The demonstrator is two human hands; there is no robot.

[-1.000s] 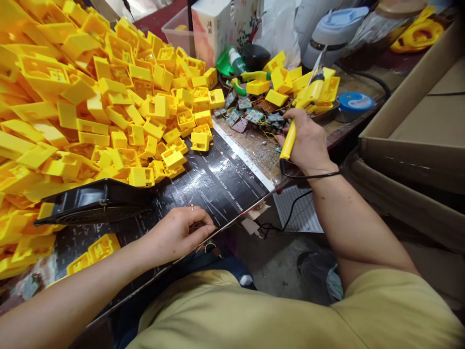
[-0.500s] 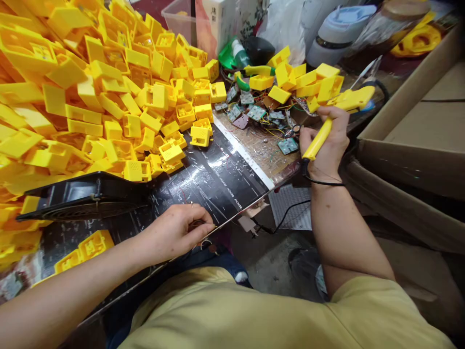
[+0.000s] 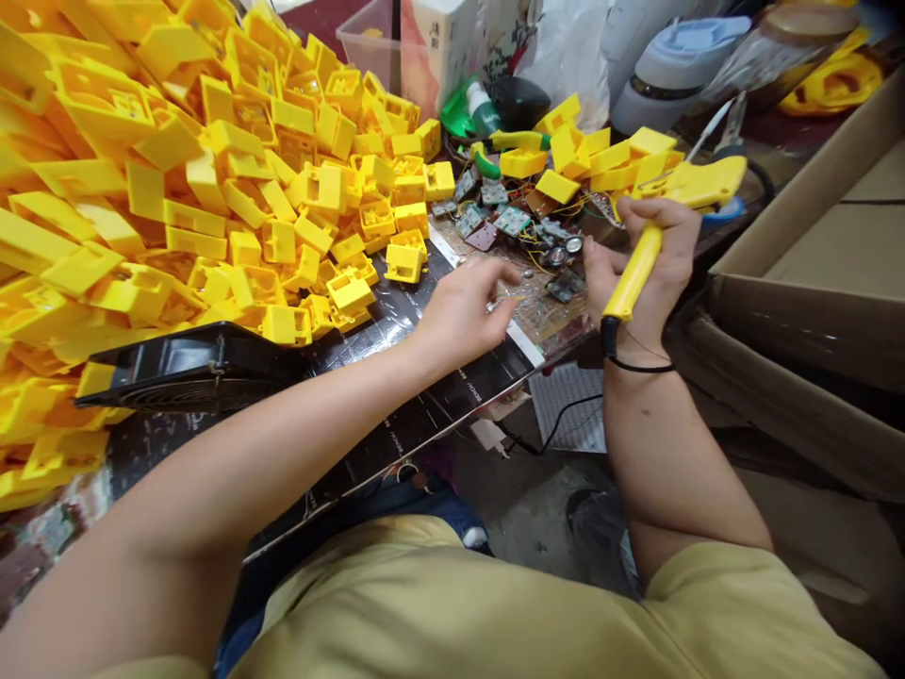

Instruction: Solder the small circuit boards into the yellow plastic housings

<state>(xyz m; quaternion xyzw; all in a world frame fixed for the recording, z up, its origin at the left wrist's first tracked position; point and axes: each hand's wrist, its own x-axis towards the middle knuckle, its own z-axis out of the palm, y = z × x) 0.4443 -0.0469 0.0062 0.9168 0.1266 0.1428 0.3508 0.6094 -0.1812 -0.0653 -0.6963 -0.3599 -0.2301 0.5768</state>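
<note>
My right hand point(image 3: 640, 259) grips a yellow soldering iron point(image 3: 665, 226) by its handle, the tip pointing up and to the right, its black cord looping under the wrist. My left hand point(image 3: 463, 306) reaches over the scorched work board point(image 3: 544, 316) with its fingers loosely curled; it holds nothing that I can make out. Between both hands lies a small circuit board point(image 3: 567, 285). More small circuit boards with wires point(image 3: 509, 222) lie in a cluster just beyond.
A huge heap of yellow plastic housings point(image 3: 176, 170) covers the left and back of the bench. A black fan point(image 3: 190, 372) lies at its foot on a black mat point(image 3: 396, 415). Cardboard boxes point(image 3: 813, 283) stand at right. Bottles and a white carton point(image 3: 438, 47) stand behind.
My left hand left the mat's near edge and reached forward to the work board beside the right hand. The right hand with the iron stayed near the circuit boards.
</note>
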